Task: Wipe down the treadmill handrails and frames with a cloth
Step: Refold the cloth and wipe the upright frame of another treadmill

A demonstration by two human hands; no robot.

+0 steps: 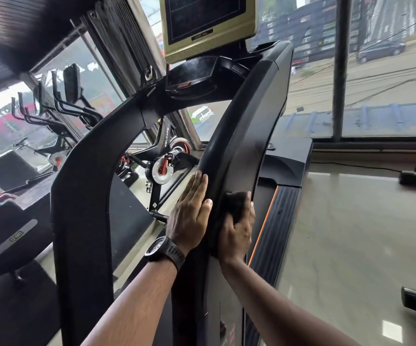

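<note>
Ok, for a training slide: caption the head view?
Right hand presses dark cloth to treadmill frame; left hand rests flat alongside.

Bare forearms, no sleeves; black digital wristwatch (165, 251) with ridged strap.

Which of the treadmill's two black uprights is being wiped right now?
The right upright: the right hand presses a dark cloth on it and the left hand lies flat against it. No hand touches the left upright.
</note>
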